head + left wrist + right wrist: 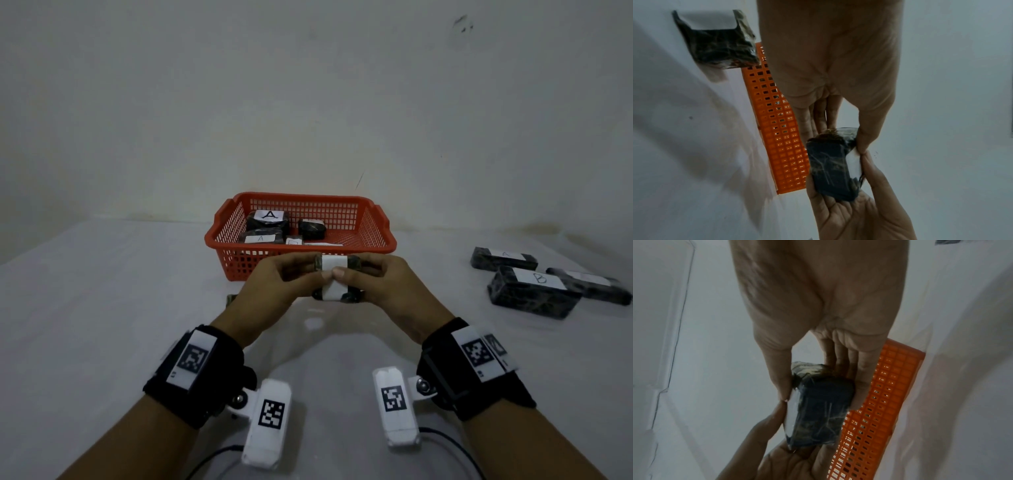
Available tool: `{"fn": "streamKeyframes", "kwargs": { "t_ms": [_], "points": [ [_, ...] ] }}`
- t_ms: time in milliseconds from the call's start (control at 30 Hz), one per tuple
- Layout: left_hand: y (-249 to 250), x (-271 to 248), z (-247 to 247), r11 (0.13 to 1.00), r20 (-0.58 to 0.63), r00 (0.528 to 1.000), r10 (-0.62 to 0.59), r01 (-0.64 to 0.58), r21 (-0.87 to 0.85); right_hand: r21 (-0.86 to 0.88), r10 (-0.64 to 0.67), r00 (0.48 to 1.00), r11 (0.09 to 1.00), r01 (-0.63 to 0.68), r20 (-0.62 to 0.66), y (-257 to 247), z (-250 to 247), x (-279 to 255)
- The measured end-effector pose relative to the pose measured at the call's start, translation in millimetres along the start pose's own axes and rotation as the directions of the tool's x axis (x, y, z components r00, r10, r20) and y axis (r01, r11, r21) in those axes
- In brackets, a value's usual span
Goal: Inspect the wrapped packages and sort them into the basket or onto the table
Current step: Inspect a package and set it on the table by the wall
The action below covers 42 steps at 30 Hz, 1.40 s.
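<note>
Nearest the camera, two black wrist straps [197,373] with white coded tags are worn, a white camera block hanging under each, so that both hands are filmed from below. Just beyond them a small dark wrapped package [334,279] with a white paper band is held up off the surface [102,308], in front of the basket's near wall. It is clamped from both ends: the left hand [274,287] is closed on its 9 o'clock end, the right hand [387,287] on its 3 o'clock end, thumbs meeting on the white band and fingers curled behind. In the wrist views the thumb tips are seen pressed at the band's edge while the dark wrap is cradled by the fingers. This two-handed hold is judged to serve inspection: the package is lifted toward the eyes so that its label can be turned into sight, and no letter can be read on the band from here.

At 12 o'clock of the hands the orange basket [376,236] is set against the wall [308,85], within easy reach; several dark packages lie in it, two labelled A [269,219]. At 2 o'clock, well apart, three more dark packages are laid on the surface, one marked B [534,289], likely the table pile. In the left wrist view another dark package [719,43] is seen resting on the surface beside the basket
</note>
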<state>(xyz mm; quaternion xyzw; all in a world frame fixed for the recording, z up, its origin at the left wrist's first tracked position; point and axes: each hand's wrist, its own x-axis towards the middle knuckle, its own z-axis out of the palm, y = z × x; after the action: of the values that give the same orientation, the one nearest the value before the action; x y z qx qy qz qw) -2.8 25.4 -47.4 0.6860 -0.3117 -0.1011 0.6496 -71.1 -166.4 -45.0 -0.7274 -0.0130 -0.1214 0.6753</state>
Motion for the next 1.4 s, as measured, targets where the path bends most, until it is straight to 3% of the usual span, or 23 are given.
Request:
{"fn": "streamKeyframes", "kwargs": {
  "t_ms": [133,267,533,667,767,933,1100,1267,1400],
  "points": [
    [1.1,3.1,-4.3,1.000,-0.042,0.999,0.002,-0.003,-0.030,0.027,0.000,0.997,1.000,-0.002,0.078,-0.1,1.7,0.8],
    [0.5,2.9,-4.8,1.000,0.017,1.000,-0.004,0.005,-0.021,-0.062,-0.039,0.998,0.997,0.042,0.053,1.0,-2.6,1.5],
    [-1.6,2.9,-6.5,0.999,-0.015,0.999,0.045,-0.045,0.026,-0.041,-0.089,0.995,0.995,0.091,0.055,-2.4,-1.4,-1.4],
    [-1.1,3.8,-8.6,0.992,-0.039,0.994,0.099,-0.096,0.078,0.035,0.016,0.993,0.999,-0.021,0.121,-3.7,1.6,-1.2],
    [-0.9,2.1,-6.9,0.984,-0.015,0.991,0.132,-0.129,0.119,0.103,0.089,0.992,0.990,-0.098,0.086,-3.0,2.1,-0.6],
    [0.4,0.8,-1.5,0.999,0.074,0.997,-0.003,0.000,0.041,0.074,0.044,0.999,0.996,-0.046,0.026,1.2,-2.4,1.4],
    [0.6,-0.5,-1.5,0.996,-0.003,0.999,0.045,-0.044,0.075,0.060,0.040,0.996,0.997,-0.045,0.081,-1.2,-0.3,0.7],
    [0.2,0.6,-3.5,0.998,0.033,0.999,0.021,-0.023,0.057,0.053,-0.006,0.998,0.999,0.004,0.055,-2.8,0.3,0.3],
    [3.1,0.4,-6.1,0.999,0.018,0.999,0.027,-0.028,0.041,0.087,-0.025,0.992,0.996,0.014,0.121,0.6,-1.5,0.8]
  ]
}}
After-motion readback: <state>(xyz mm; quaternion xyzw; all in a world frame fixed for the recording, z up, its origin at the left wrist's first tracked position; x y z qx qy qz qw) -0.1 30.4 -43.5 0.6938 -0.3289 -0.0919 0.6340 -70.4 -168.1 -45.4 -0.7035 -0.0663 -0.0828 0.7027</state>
